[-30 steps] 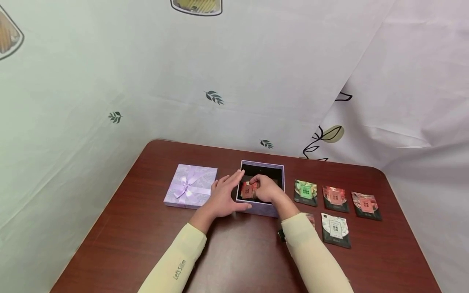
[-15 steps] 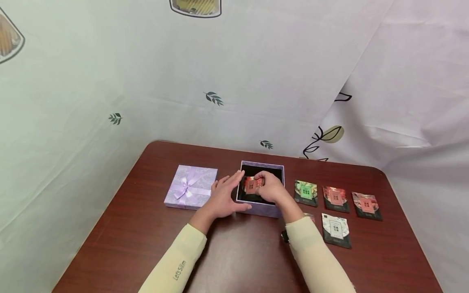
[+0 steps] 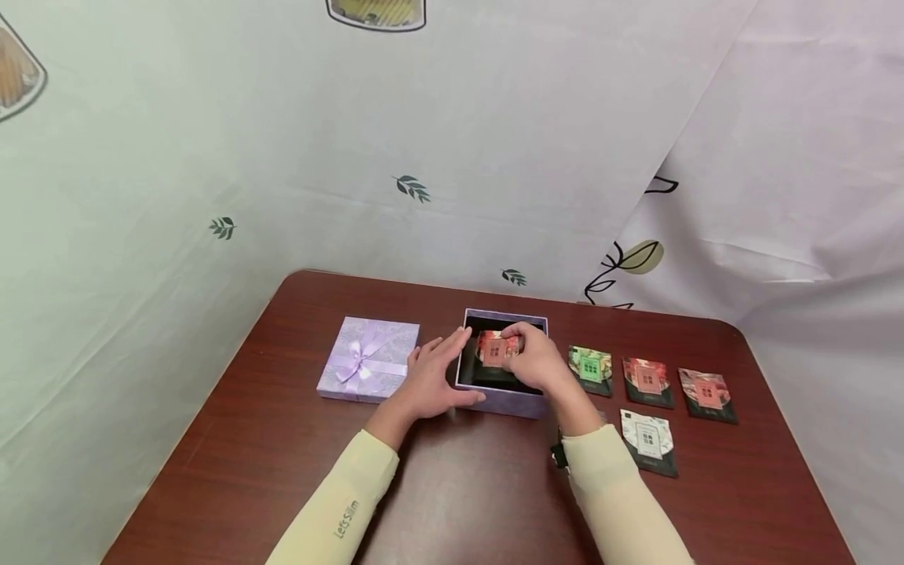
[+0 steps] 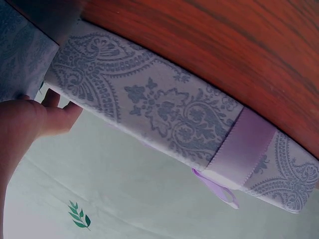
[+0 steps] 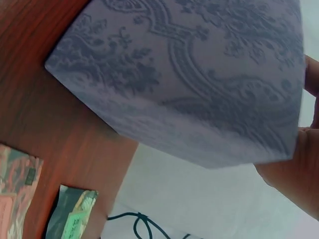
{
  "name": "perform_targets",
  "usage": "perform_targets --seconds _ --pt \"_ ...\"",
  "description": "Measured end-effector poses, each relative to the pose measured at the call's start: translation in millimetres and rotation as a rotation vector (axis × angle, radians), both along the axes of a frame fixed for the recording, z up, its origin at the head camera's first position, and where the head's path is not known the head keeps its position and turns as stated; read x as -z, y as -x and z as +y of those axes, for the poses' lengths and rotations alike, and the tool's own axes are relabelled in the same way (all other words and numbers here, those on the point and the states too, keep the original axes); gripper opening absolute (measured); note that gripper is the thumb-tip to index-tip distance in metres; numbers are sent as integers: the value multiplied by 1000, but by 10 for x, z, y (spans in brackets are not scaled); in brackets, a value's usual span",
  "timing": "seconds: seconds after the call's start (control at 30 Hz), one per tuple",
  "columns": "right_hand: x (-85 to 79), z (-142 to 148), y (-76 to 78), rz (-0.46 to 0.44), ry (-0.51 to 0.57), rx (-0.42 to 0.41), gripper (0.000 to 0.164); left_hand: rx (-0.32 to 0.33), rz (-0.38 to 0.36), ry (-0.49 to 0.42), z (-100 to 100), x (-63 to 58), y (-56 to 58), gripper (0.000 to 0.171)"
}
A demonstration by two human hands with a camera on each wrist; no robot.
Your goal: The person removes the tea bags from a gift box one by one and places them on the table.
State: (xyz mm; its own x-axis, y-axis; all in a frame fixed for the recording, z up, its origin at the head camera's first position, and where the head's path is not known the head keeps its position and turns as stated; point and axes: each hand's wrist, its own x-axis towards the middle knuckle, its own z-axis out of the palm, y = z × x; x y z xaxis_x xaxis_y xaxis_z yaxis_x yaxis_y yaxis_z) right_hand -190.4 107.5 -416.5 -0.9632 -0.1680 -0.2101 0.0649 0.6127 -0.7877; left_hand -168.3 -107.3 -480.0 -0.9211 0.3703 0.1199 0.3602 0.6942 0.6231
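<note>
My right hand (image 3: 535,359) pinches the right edge of a red-and-black sachet (image 3: 492,352) inside an open lilac patterned box (image 3: 503,403) with a black interior. In the right wrist view the outer wall of the box (image 5: 199,74) hides most of that hand. My left hand (image 3: 431,384) lies at the near left corner of the box, fingers extended along the left side and thumb by the front wall. The lilac lid (image 3: 384,345) with a ribbon bow lies on the table left of the box. In the left wrist view the left fingers (image 4: 60,117) show beside the lid.
Right of the box lie a green-labelled sachet (image 3: 590,370), two red-labelled sachets (image 3: 647,382) and a white-and-black sachet (image 3: 647,442) on the brown table (image 3: 466,486). A pale printed cloth (image 3: 494,141) hangs behind the table. The right sleeve covers part of the table.
My right hand has moved the red sachet rightward and slightly away from me across the box. The left hand stays in place by the box corner.
</note>
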Motion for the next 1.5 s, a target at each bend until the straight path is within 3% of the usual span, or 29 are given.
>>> perform_targets --seconds 0.83,1.23,1.5 --pt "-65 464 -235 35 224 13 46 -5 0 2 5 0 -3 108" --pt "-29 746 -357 4 358 17 48 -7 9 1 15 5 -3 109" --pt "-16 927 -460 -13 351 63 50 -1 2 -30 7 21 -6 108"
